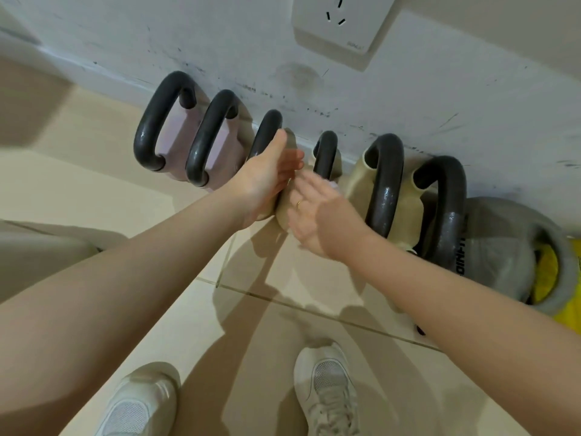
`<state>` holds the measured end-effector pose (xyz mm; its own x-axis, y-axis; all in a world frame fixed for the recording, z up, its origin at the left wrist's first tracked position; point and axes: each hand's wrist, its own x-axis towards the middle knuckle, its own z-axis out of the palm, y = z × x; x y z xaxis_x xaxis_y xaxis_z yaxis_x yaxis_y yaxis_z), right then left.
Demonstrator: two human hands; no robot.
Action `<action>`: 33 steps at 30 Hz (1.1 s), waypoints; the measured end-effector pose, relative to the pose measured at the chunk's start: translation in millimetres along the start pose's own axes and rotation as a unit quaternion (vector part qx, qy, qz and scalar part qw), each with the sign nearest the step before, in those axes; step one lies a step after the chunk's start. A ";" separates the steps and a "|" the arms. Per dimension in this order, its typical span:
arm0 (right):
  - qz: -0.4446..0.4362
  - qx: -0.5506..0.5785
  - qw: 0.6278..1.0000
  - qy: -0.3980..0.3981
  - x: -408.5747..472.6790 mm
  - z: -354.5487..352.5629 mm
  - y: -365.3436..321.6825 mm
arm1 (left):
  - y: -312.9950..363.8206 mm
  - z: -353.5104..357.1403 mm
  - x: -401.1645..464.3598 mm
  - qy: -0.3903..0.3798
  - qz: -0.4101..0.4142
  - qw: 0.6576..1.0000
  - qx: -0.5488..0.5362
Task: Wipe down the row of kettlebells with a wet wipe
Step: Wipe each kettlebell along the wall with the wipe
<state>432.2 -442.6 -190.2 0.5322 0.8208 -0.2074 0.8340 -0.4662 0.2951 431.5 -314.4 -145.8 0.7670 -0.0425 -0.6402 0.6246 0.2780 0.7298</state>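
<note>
Several kettlebells with dark handles stand in a row along the wall: two pink ones (pixel 171 140) at the left, then beige ones (pixel 408 202), and a grey one (pixel 500 247) at the right. My left hand (pixel 267 179) rests flat against the third kettlebell (pixel 282 212), which is beige, with the thumb up by its handle (pixel 267 127). My right hand (pixel 314 215), blurred and wearing a ring, lies with straight fingers on the same bell's right side. A scrap of white wet wipe (pixel 333 185) peeks out past it; the rest is hidden.
The scuffed white wall (pixel 408 99) runs right behind the row, with a socket (pixel 339 20) above. A yellow object (pixel 547 272) lies beside the grey kettlebell. My two white shoes (pixel 327 391) stand on the beige tiled floor (pixel 78 190).
</note>
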 end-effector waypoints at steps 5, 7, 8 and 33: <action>0.277 0.396 0.875 0.006 12.7 -11.2 20.4 | -3.4 2.1 -0.6 0.032 0.008 0.999 0.014; 0.367 0.562 0.741 0.014 18.6 -17.1 5.3 | -6.1 4.2 -0.9 0.036 -0.003 0.999 0.038; 0.399 0.638 0.658 0.034 19.9 -19.5 -1.6 | -7.1 6.1 -0.8 0.033 -0.010 0.998 0.054; 0.524 0.711 0.457 0.101 25.1 -21.4 -6.6 | -21.5 14.0 22.0 0.090 0.092 0.966 0.224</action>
<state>436.9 -411.8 -177.4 0.8435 -0.1525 -0.5150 -0.5370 -0.2635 -0.8014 437.0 -334.7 -172.3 0.8587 0.1465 -0.4912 0.5114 -0.1803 0.8402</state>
